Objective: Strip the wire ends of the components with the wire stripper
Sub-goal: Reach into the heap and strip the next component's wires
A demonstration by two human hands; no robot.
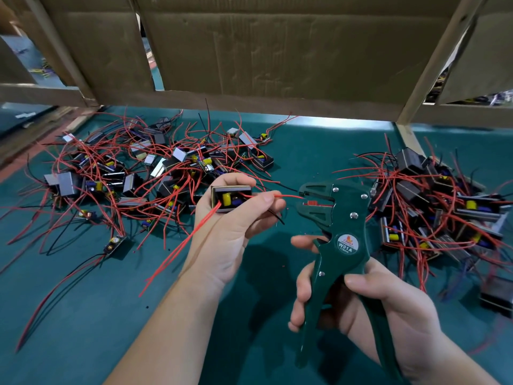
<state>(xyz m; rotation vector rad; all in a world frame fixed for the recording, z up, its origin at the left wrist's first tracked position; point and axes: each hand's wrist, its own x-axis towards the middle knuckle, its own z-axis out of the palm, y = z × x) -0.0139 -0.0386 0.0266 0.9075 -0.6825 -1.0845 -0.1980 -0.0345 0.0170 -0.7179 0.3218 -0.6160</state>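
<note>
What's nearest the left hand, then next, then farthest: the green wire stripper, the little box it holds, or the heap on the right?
1. Little box, gripped in the left hand itself.
2. Green wire stripper, just to its right.
3. Heap of components, far right.

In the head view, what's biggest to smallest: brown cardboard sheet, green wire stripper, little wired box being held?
1. brown cardboard sheet
2. green wire stripper, though nearness to the camera enlarges it
3. small red-wired box component
</note>
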